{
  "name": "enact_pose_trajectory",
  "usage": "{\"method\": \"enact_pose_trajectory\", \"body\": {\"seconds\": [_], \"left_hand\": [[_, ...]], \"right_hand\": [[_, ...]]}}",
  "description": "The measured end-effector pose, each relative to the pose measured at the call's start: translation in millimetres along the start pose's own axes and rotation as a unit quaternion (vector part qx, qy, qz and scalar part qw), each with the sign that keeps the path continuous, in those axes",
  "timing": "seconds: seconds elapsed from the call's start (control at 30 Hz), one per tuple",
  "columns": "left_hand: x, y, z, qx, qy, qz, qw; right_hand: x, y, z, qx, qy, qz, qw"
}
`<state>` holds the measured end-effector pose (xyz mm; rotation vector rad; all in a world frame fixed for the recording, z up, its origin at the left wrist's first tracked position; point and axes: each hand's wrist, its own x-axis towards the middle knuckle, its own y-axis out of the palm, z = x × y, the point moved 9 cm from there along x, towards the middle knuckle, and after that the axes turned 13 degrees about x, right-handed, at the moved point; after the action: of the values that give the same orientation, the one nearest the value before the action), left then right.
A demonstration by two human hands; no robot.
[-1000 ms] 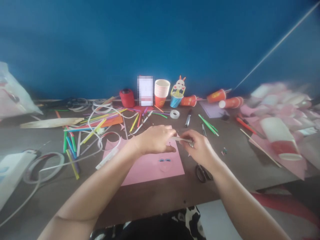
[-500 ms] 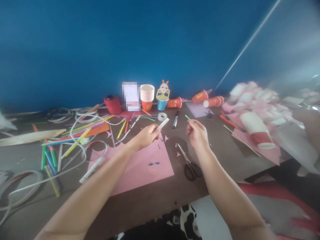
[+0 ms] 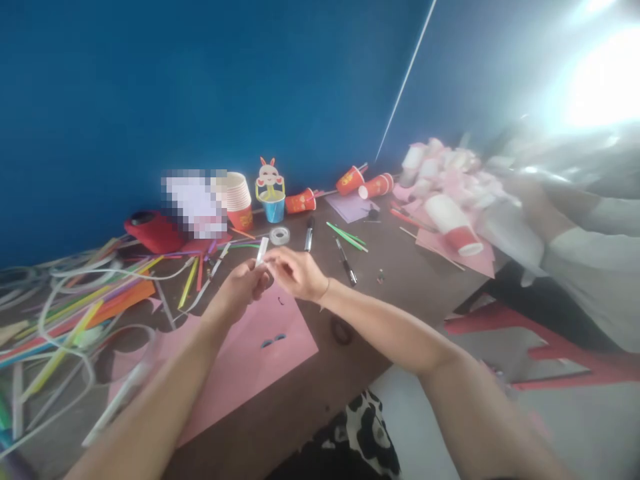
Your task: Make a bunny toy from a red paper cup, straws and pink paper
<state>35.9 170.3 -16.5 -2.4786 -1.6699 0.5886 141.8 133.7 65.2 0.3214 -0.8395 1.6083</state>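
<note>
My left hand (image 3: 241,285) is closed around a short white strip (image 3: 261,251) that sticks up from its fingers. My right hand (image 3: 295,271) meets it, fingers pinched at the strip's lower end. Both hands hover above a pink paper sheet (image 3: 240,360) with two small blue marks (image 3: 273,341) on it, lying on the dark table (image 3: 320,393). The handles of a pair of scissors (image 3: 342,330) show just under my right forearm.
Coloured straws and white tubing (image 3: 75,307) litter the left. At the back stand a red spool (image 3: 150,230), stacked paper cups (image 3: 239,200), a bunny cup (image 3: 271,193), tape roll (image 3: 279,235), markers (image 3: 309,233). Tipped red cups (image 3: 367,183) and pink paper pieces (image 3: 450,220) lie right.
My right hand, apart from the left half a second ago, has come back to the white strip. The view has swung to the right and the strip now points upward.
</note>
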Motion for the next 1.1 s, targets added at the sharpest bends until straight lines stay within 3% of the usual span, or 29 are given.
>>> {"method": "enact_pose_trajectory", "body": {"seconds": [0.1,0.17,0.2,0.33,0.43,0.5,0.6,0.67,0.77,0.87,1.1], "left_hand": [[1,5.1,-3,0.004,0.033,0.013,0.999],[1,7.2,-3,-0.003,0.036,0.02,0.999],[1,7.7,-2,-0.004,0.034,0.023,0.999],[3,7.4,0,-0.002,0.029,0.038,0.999],[2,9.0,-3,-0.025,0.037,0.052,0.998],[0,13.1,-7,-0.037,0.041,0.066,0.996],[-3,21.1,-11,-0.016,0.046,0.083,0.995],[-6,24.9,-12,0.007,0.058,0.086,0.995],[-9,26.3,-13,0.028,0.086,0.083,0.992],[-10,22.3,-9,0.028,0.094,0.066,0.993],[-6,14.7,-6,0.004,0.093,0.038,0.995]], "right_hand": [[21,-55,-22,0.076,0.039,-0.154,0.984],[24,-96,-51,0.146,0.104,-0.271,0.946],[22,-111,-63,0.171,0.131,-0.299,0.929],[-5,-155,-81,0.21,0.186,-0.35,0.894],[-34,-166,-70,0.19,0.218,-0.336,0.897],[-44,-158,-55,0.12,0.235,-0.273,0.925],[-45,-114,-39,-0.018,0.258,-0.077,0.963],[-45,-81,-31,-0.091,0.235,0.04,0.967],[-52,-43,-32,-0.164,0.215,0.176,0.946],[-60,-27,-41,-0.194,0.227,0.246,0.922],[-61,-17,-47,-0.223,0.239,0.309,0.893]]}}
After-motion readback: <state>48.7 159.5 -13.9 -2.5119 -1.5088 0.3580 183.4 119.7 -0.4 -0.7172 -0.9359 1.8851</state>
